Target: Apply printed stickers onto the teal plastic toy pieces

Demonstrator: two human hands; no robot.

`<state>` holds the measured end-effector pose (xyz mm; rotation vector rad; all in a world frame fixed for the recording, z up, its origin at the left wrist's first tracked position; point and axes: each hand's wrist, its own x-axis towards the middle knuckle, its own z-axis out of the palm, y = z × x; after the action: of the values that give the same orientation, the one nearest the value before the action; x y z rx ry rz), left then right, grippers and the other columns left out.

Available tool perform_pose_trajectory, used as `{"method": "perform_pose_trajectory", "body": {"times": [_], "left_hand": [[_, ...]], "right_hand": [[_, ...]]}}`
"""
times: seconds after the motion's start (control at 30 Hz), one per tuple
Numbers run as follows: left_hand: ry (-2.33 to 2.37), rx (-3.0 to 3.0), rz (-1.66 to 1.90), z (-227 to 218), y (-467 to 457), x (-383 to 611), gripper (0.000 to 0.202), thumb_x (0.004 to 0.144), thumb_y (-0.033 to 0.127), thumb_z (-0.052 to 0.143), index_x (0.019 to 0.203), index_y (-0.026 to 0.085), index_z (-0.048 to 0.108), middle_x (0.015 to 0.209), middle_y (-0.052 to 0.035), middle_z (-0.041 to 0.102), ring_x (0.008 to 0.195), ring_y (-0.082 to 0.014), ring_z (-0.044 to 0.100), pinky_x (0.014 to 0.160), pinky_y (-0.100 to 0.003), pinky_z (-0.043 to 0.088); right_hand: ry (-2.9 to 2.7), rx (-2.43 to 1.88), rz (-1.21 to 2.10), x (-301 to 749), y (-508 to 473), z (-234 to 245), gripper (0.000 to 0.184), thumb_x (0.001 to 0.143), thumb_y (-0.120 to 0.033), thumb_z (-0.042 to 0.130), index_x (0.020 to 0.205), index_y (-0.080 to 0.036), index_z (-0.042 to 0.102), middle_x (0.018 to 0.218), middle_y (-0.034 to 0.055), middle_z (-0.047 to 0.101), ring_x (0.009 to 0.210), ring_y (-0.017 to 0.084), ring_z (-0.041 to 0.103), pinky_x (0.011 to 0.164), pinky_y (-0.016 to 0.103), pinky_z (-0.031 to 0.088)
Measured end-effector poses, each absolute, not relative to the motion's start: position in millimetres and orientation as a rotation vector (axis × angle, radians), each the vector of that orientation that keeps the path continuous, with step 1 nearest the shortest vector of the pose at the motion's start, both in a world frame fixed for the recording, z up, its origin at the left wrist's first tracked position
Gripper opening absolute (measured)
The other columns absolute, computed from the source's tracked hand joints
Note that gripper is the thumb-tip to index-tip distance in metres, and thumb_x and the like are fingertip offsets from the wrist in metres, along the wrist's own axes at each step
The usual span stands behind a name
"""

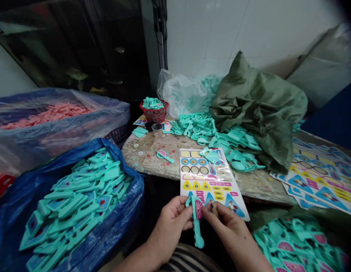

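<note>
My left hand [175, 219] grips a teal plastic toy piece [197, 230] between thumb and fingers. The piece has a hooked top, a notched long arm with a round end, and a pink fan-shaped sticker [198, 209]. At the sticker's right edge are the pinched fingertips of my right hand [223, 221]; a small dark spot shows there, too small to name. Just beyond both hands a printed sticker sheet [195, 181] hangs over the table's front edge. One loose teal piece [211, 155] lies on its upper part.
A stickered teal piece [165, 156] lies on the worn table [152, 166]. Behind are a red basket [154, 114], a teal heap [194, 126] and a green sack [257, 98]. A blue bag [132, 196] stands left; more stickered pieces [294, 241] lie right, below sticker sheets [319, 177].
</note>
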<state>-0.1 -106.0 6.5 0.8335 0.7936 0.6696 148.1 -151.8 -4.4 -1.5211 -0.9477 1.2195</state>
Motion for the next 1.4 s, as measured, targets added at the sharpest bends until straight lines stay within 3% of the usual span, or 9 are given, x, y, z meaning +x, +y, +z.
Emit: {"method": "perform_pose_trajectory", "body": {"times": [0.43,0.83,1.4], "left_hand": [[0.815,0.900,0.619,9.2,-106.8,-1.8,0.026,0.084,0.030,0.056,0.105,0.016,0.058,0.101,-0.0071,0.067,0.091,-0.0170,0.063,0.080,-0.029,0.047],[0.810,0.902,0.620,11.2,-107.1,-1.5,0.022,0.084,0.029,0.056,0.100,0.014,0.058,0.096,-0.0068,0.068,0.086,-0.0138,0.062,0.076,-0.025,0.048],[0.841,0.930,0.594,13.8,-106.0,-1.4,0.023,0.084,0.029,0.056,0.101,0.015,0.058,0.096,-0.0058,0.068,0.088,-0.0140,0.062,0.077,-0.025,0.047]], "right_hand": [[-1.008,-1.565,1.143,146.7,-151.9,1.6,0.038,0.077,-0.051,0.058,0.061,-0.020,0.044,0.062,-0.0044,0.039,0.062,0.012,0.036,0.059,0.024,0.035],[-0.971,-1.553,1.190,148.2,-153.3,-2.3,0.032,0.076,-0.050,0.059,0.070,-0.020,0.053,0.069,-0.0022,0.050,0.066,0.014,0.043,0.060,0.025,0.034],[-1.059,-1.662,1.139,148.2,-152.2,6.2,0.040,0.076,-0.054,0.053,0.060,-0.021,0.037,0.061,-0.0050,0.033,0.061,0.012,0.031,0.056,0.025,0.031]]}}
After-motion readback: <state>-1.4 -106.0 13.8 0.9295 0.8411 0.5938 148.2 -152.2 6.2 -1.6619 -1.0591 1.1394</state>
